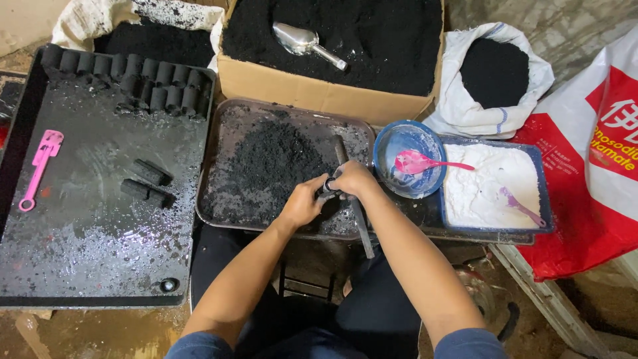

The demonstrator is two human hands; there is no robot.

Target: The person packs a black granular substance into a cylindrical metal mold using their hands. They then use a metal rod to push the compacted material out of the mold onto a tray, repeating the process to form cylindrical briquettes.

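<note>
Both my hands meet over a brown metal tray (219, 143) that holds a heap of black powder (276, 159). My left hand (302, 203) and my right hand (355, 179) together grip a small dark ring-shaped tube mould (329, 185) between their fingers. A dark metal rod (355, 213) lies across the tray under my right hand. What is inside the mould is hidden by my fingers.
A big black tray (100, 219) on the left carries rows of black pressed cylinders (133, 76), two loose ones (147, 181) and a pink tool (38, 169). Behind: a cardboard box (319, 93) of black powder with a metal scoop (302, 41), a white sack (495, 73). Right: blue bowl (405, 159) with pink spoon, blue tray of white powder (488, 183), red-and-white bag (591, 153).
</note>
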